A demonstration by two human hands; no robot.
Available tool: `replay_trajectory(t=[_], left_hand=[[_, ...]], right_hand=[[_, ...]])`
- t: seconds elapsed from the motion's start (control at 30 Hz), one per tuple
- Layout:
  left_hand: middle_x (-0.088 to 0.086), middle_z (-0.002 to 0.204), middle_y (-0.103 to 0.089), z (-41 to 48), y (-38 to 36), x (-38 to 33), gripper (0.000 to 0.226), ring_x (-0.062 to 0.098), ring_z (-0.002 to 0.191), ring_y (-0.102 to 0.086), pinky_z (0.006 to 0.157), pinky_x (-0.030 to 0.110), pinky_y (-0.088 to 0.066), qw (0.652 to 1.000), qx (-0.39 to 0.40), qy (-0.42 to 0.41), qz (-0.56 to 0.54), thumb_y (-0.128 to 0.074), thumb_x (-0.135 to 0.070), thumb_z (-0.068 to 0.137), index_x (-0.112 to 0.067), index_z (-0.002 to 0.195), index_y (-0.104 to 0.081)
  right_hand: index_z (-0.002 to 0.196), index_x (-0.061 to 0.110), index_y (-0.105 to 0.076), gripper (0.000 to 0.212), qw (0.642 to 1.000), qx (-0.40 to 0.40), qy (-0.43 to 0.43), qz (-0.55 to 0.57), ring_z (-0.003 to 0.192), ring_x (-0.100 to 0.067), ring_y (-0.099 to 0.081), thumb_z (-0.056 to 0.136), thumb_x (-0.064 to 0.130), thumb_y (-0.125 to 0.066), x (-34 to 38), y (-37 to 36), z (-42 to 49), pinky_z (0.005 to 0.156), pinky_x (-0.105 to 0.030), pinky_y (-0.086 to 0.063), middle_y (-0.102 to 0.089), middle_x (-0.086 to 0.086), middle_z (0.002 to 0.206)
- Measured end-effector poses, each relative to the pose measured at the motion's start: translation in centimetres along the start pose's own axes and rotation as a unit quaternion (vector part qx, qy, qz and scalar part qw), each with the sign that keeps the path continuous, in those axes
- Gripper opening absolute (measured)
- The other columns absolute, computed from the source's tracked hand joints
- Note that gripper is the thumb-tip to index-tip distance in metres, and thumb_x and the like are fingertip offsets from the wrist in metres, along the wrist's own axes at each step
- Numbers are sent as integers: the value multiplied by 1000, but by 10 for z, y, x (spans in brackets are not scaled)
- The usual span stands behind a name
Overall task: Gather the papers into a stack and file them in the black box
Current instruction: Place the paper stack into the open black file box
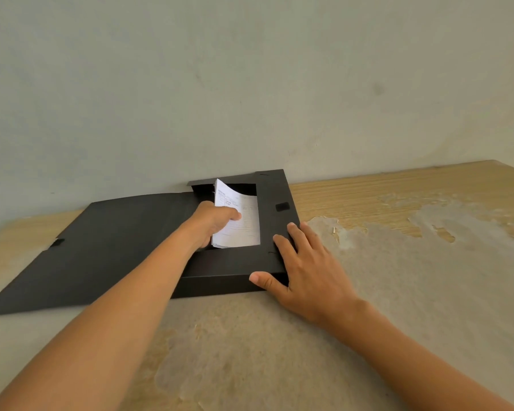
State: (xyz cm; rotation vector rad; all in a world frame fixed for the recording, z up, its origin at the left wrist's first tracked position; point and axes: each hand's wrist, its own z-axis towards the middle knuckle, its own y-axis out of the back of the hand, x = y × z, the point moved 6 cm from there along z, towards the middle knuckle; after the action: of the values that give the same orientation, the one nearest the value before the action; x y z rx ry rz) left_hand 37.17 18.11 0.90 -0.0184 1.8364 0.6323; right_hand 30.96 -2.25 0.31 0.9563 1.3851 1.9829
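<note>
A black box [275, 200] lies open on the table against the wall, its lid [116, 247] folded flat out to the left. A stack of white printed papers [244, 223] sits inside the box, its left side lifted and its top corner curled. My left hand [212, 222] reaches into the box and grips the left edge of the stack, thumb on top. My right hand [303, 268] rests spread on the box's near right corner, thumb against the front wall, fingers on the right flap.
The wooden table [398, 262] has a worn, peeling surface. A pale wall [250, 84] rises directly behind the box. Small black fastener patches sit on the right flap [282, 206] and on the lid's left edge [57, 242].
</note>
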Motion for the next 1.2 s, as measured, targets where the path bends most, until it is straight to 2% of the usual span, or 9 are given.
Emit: replay_trajectory(t=[0.13,0.23,0.33,0.43,0.7,0.87,1.0,1.13,1.2], left_hand=[[14,123,-61,5,-6,0,49,21,86,-58,53,24,-43,999,-41,-9,29,-68,-15,82,-4,127,-53],[4,100,-61,6,-9,-2,42,8,66,-54,44,17,-39,995,-68,-39,54,-71,-18,79,-7,117,-58],[-4,77,-57,4,-12,-6,26,6,62,-54,40,15,-41,988,-89,-85,97,-77,-22,74,-11,90,-59],[-5,69,-56,2,-11,-7,30,5,60,-55,40,14,-41,979,-102,-118,133,-83,-27,69,-18,70,-54],[-3,78,-57,4,-27,-10,40,9,69,-53,50,21,-38,974,-49,-109,190,-76,-43,74,-13,94,-58],[-5,73,-55,4,-32,-14,22,7,65,-52,44,17,-34,968,-21,-136,208,-72,-31,80,-17,78,-55],[-2,61,-49,3,-28,-13,36,11,58,-50,46,19,-33,960,-16,-152,235,-75,-29,75,-18,57,-46],[-4,65,-50,5,-25,-9,32,8,59,-48,50,21,-33,964,9,-141,225,-70,-34,81,-19,63,-48],[-9,78,-51,4,-20,-9,21,6,72,-48,57,19,-35,968,4,-139,207,-63,-37,87,-24,75,-52]], right_hand=[[148,16,-22,101,1000,-1,4,-13,147,-28,2,72,81,-2,0,-1,1,117,-43,-17,-11,-13,159],[148,15,-23,102,1000,2,8,-16,147,-30,1,73,80,-2,2,-1,0,116,-44,-19,-12,-15,159],[148,15,-23,102,1000,4,9,-22,147,-31,0,72,80,0,2,0,1,116,-44,-20,-12,-15,159],[147,15,-24,102,1000,2,10,-26,147,-31,-1,72,79,0,2,0,0,115,-45,-22,-13,-15,159],[147,15,-24,100,1000,1,8,-28,147,-31,-1,73,80,-1,2,-1,1,114,-45,-23,-13,-15,159],[146,15,-25,99,1000,2,6,-28,147,-31,-2,73,79,-3,2,0,0,114,-45,-23,-13,-15,158],[145,15,-27,100,1000,-3,6,-26,147,-31,-3,73,79,-2,2,0,0,114,-45,-25,-15,-15,158],[145,16,-28,100,1000,-3,4,-26,147,-30,-3,72,80,-2,2,0,0,114,-44,-24,-15,-13,158],[145,16,-28,102,1000,-2,1,-29,147,-30,-3,71,80,-1,1,0,1,114,-44,-23,-15,-13,158]])
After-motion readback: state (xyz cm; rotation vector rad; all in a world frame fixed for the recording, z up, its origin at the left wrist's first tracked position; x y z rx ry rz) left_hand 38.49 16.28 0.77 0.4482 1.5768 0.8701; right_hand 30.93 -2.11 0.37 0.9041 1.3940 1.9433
